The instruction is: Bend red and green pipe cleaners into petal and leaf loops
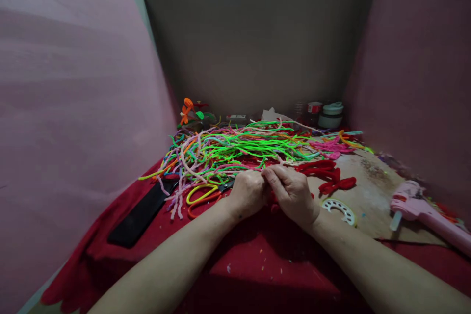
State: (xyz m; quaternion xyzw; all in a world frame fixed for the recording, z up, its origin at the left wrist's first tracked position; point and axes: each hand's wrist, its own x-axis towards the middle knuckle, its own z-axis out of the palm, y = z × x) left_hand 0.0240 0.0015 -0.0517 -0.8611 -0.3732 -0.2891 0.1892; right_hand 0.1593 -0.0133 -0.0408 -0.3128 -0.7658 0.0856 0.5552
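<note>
My left hand (249, 191) and my right hand (290, 191) meet in front of the pile, both closed, fingertips together. Red fuzzy pipe cleaner (274, 204) shows below and between them; its shape is mostly hidden by my fingers. Just beyond lies a large heap of pipe cleaners (250, 147), bright green on top, with pink, orange and lilac ones around. Bent red pipe cleaners (336, 182) rest right of my right hand. Scissors (202, 197) with yellow and orange handles lie left of my left hand, blades partly under the heap.
A black flat case (142, 216) lies at the left on the red cloth (235, 265). To the right are a white ring-shaped holder (340, 212) and a pink glue gun (412, 201) on a board. Orange flowers (186, 112) and a lidded cup (331, 115) stand behind. Walls enclose both sides.
</note>
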